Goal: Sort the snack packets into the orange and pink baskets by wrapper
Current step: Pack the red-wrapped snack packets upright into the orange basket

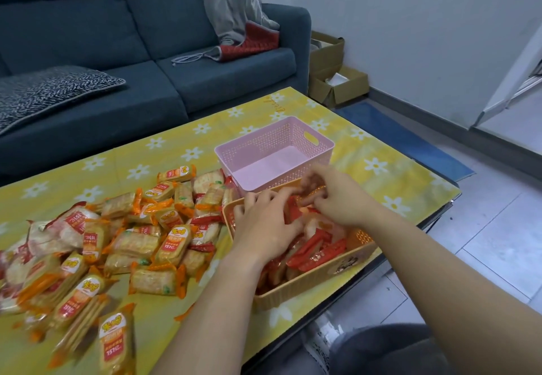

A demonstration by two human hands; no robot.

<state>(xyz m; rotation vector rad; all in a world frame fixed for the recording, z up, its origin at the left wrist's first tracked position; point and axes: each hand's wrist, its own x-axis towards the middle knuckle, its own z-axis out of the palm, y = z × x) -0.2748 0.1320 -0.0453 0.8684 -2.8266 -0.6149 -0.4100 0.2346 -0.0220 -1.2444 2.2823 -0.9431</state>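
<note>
An orange basket (315, 282) at the table's near right holds several red-edged snack packets (319, 250). Both hands are inside it. My left hand (265, 222) lies over the packets with fingers curled onto them. My right hand (337, 195) is at the basket's far end, its fingers pinching a red-edged packet (311, 195). Just behind stands the pink basket (255, 151), with nothing inside. A big heap of orange-edged and red-edged packets (123, 236) covers the table's left half.
The table wears a yellow cloth with white daisies (366, 151). A dark blue sofa (146, 52) with cushions runs along the far side. Cardboard boxes (337, 81) sit on the floor beyond the table's right corner. My knee (387, 351) is at the bottom right.
</note>
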